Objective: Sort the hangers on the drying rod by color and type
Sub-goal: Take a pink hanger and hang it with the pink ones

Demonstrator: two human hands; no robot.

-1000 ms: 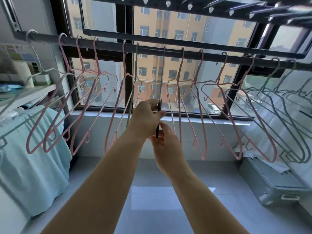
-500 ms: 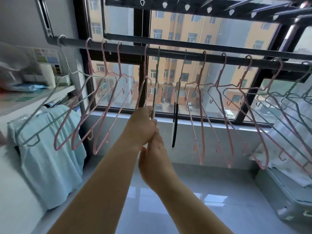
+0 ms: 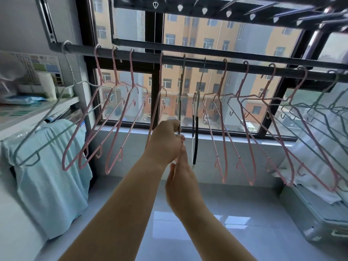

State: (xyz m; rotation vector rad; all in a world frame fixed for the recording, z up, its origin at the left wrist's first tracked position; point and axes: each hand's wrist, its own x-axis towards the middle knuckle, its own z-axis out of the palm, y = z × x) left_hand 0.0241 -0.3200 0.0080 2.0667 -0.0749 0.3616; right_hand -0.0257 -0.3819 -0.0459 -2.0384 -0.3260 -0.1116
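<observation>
Head view: grey hanger hung edge-on, narrow gaps to pink hanger and black hanger; left hand gripped its bottom, right hand just below, grip hidden.

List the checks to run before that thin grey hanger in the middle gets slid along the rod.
1. The left hand grips the thin grey-green wire hanger: ok.
2. That hanger's hook sits over the dark metal drying rod: ok.
3. Grip of the right hand on it: cannot tell, since its fingertips are hidden behind the left hand.
4. The black-and-white hanger hangs apart from it: ok.
5. Colours grouped: not ok, since pink wire hangers hang on both sides.
</observation>
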